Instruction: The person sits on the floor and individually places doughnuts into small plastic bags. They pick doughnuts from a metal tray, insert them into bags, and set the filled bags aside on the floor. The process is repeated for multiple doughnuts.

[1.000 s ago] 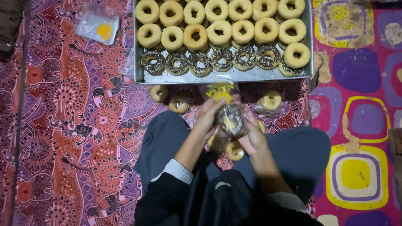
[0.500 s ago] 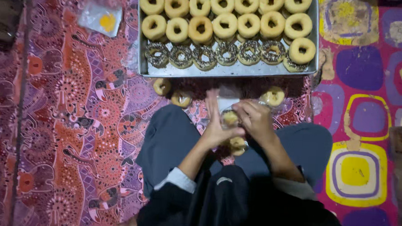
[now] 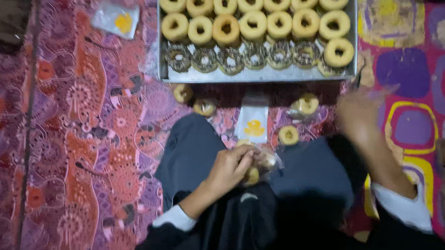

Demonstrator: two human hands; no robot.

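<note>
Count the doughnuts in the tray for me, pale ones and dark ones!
Pale doughnuts: 15
Dark sprinkled doughnuts: 7, one half hidden
Total: 22

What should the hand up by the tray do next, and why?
Probably pick one plain doughnut from the tray. The right hand is blurred, empty as far as I can tell, and close to the tray's right corner, while the left hand holds a clear bag of doughnuts in the lap.
</note>
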